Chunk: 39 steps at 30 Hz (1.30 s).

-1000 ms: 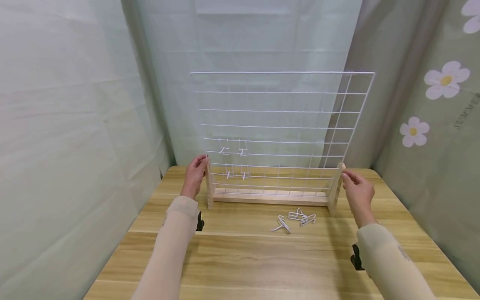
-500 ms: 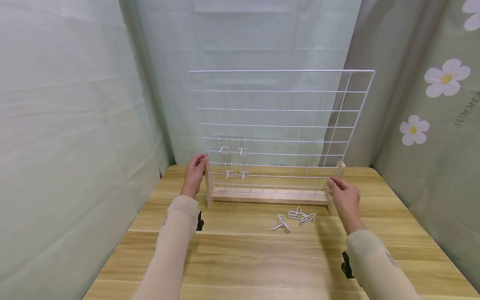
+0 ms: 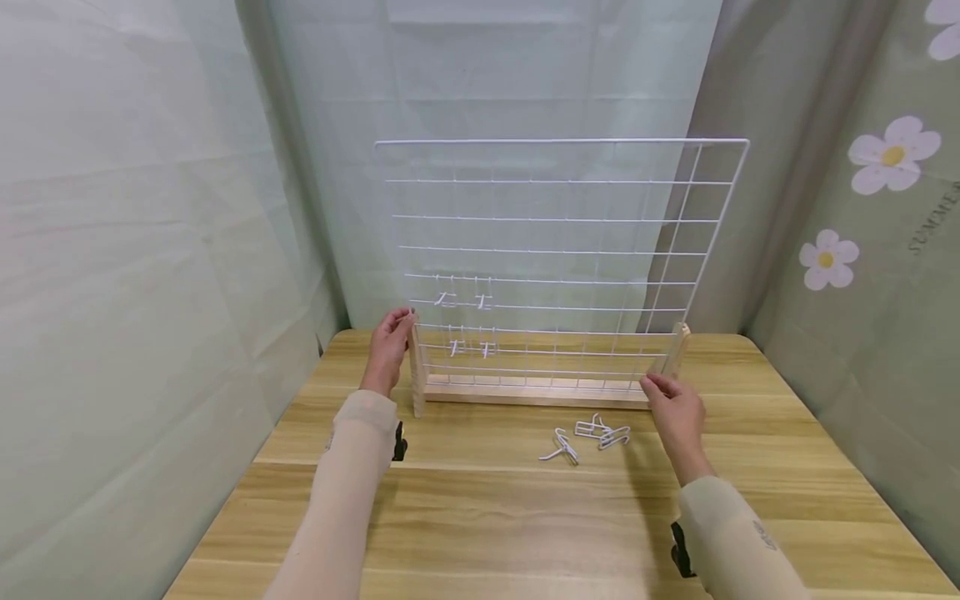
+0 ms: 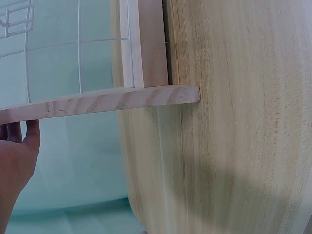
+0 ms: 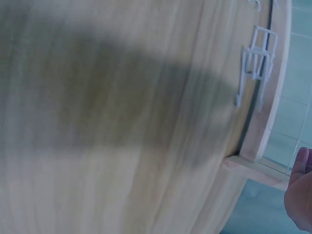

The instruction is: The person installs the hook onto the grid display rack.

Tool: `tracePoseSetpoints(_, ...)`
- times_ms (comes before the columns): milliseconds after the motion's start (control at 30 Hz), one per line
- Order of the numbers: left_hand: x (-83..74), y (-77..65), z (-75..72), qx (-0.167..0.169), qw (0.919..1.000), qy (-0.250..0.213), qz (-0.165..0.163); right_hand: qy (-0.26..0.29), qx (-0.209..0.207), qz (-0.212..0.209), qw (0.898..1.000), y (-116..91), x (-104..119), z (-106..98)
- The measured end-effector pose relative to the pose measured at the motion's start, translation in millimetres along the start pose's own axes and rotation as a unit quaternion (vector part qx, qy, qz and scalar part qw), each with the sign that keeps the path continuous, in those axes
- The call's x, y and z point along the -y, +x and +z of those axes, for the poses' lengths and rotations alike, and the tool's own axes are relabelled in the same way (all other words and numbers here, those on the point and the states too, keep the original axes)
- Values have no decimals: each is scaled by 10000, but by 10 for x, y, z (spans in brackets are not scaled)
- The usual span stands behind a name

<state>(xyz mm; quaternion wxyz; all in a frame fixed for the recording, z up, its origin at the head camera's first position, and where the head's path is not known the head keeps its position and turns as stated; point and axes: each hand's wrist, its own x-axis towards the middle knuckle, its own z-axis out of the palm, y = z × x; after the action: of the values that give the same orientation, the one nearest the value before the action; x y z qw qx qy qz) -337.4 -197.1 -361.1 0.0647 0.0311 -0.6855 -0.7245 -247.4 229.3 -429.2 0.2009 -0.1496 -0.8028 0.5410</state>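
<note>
Wire rack [image 3: 562, 251]: left hand [image 3: 388, 350] pinches side [image 3: 417, 371]; right hand [image 3: 677, 417], loosely curled, has moved inward.

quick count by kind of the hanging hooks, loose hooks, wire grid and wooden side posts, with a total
Hanging hooks: 4
Loose hooks: 3
Wire grid: 1
Wooden side posts: 2
Total: 10

The white grid [image 3: 555, 250] stands bearing four hooks [image 3: 483, 302]; perhaps three loose hooks [image 3: 568, 450] lie before its wooden base [image 3: 536, 392].
</note>
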Motion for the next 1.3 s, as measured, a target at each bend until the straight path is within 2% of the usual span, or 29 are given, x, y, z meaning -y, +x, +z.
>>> tracePoseSetpoints(200,192,135,-24,-89,9995,127,264,137,-53,51,9999,-95,-61,110)
tracePoseSetpoints(333,249,165,-24,-136,9990,146,412,211,11,67,9998,-150,-58,212)
tracePoseSetpoints(633,208,144,-17,-126,9995,63,285,301,563,-100,9979,-263,-27,445)
tracePoseSetpoints(833,44,33,13,-40,9998,-122,128,199,877,-125,9959,-356,-41,554)
tracePoseSetpoints(1033,-36,-60,25,-27,10000,27,-2,251,993,-139,9946,-431,-78,656)
tracePoseSetpoints(1100,-26,-51,24,-32,10000,19,-18,234,1041,-198,9941,-453,-89,682)
tracePoseSetpoints(1300,187,126,-17,-166,9998,-60,80,273,1101,-277,9932,-503,-92,755)
